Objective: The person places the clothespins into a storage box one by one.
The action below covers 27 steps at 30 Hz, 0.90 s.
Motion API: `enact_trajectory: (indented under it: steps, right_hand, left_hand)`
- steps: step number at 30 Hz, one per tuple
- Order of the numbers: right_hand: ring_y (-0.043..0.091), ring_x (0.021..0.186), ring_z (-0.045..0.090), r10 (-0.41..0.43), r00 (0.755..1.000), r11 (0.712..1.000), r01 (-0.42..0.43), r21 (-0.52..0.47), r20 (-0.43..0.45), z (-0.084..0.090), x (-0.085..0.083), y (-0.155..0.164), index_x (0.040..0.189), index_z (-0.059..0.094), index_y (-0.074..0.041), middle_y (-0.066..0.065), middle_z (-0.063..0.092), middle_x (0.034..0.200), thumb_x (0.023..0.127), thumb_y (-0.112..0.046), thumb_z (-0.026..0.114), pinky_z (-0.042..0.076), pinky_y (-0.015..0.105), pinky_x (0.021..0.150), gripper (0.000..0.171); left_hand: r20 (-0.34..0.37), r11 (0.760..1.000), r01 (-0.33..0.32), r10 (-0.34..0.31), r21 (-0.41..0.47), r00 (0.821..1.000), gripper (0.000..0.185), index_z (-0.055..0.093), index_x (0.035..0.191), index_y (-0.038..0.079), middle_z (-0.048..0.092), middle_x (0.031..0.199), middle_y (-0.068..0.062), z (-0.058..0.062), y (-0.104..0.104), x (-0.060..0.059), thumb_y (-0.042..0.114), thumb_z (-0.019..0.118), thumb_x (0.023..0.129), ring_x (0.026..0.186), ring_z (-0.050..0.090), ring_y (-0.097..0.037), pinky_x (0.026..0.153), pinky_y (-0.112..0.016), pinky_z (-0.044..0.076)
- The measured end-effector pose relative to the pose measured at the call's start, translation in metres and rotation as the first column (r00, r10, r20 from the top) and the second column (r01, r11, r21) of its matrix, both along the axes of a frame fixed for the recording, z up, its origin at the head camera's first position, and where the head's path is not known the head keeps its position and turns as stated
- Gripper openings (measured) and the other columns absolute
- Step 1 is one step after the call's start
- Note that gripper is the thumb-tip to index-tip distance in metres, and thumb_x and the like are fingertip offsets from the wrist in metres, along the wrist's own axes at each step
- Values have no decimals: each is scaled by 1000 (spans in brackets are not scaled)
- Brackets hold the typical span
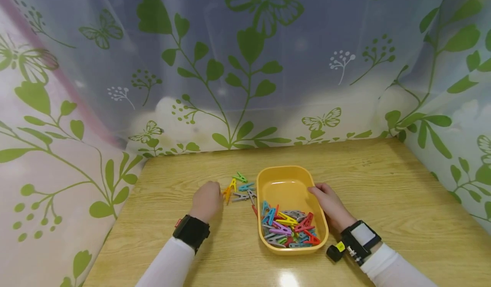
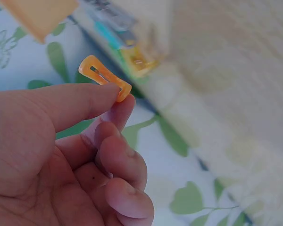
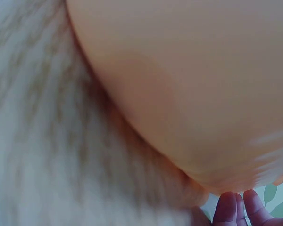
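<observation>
A yellow oval tray sits mid-table with several coloured clothespins heaped in its near end. Its outer wall fills the right wrist view. My right hand holds the tray's right rim, fingertips curled against the wall. A few loose clothespins lie on the table left of the tray. My left hand is beside them and pinches an orange clothespin between thumb and fingers; in the head view the orange clothespin pokes out past the knuckles.
The wooden table is enclosed by a sheer curtain with green leaves and butterflies at the back and both sides. Black wrist straps sit on both arms.
</observation>
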State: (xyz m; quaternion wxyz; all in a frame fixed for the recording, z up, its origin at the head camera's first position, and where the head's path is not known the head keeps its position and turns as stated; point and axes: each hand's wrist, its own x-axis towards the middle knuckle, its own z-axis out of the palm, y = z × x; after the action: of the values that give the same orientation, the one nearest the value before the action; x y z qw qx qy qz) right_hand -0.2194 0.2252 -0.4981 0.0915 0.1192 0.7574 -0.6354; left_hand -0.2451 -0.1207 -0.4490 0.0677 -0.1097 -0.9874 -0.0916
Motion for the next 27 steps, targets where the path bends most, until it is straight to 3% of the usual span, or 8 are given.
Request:
enact_trajectory:
  steps: [7, 15, 22, 27]
  right_hand:
    - [21, 105, 60, -1, 1000, 1000, 1, -8, -1, 0, 1, 1, 145, 37, 4, 23, 54, 133, 107, -37, 50, 54, 24, 83, 58]
    - [22, 108, 60, -2, 1000, 1000, 2, 4, -2, -1, 0, 0, 144, 38, 4, 23, 53, 134, 107, -37, 50, 53, 24, 85, 57]
    - [21, 106, 60, 3, 1000, 1000, -3, 4, -3, -1, 0, -1, 144, 38, 4, 23, 54, 133, 107, -36, 50, 53, 24, 83, 56]
    - [21, 105, 59, 2, 1000, 1000, -2, 0, 4, 1, 0, -1, 143, 39, 4, 22, 54, 132, 108, -35, 49, 53, 23, 83, 54]
  left_hand:
    - [-108, 996, 76, -71, 42, 992, 16, 64, 79, 6, 59, 76, -5, 14, 15, 16, 6, 75, 91, 64, 55, -15, 56, -31, 47]
    - [-121, 991, 125, -119, 43, 985, 14, 66, 82, 9, 57, 79, -3, 32, 45, 41, 10, 76, 93, 62, 49, -11, 55, -25, 43]
    - [-148, 979, 202, -197, 18, 969, 16, 66, 81, 11, 57, 80, 0, 37, 66, 59, 15, 77, 92, 65, 51, -10, 56, -23, 42]
    - [-124, 965, 263, -260, 8, 958, 21, 64, 79, 13, 56, 77, 2, 41, 77, 70, 19, 77, 93, 66, 53, -10, 57, -23, 43]
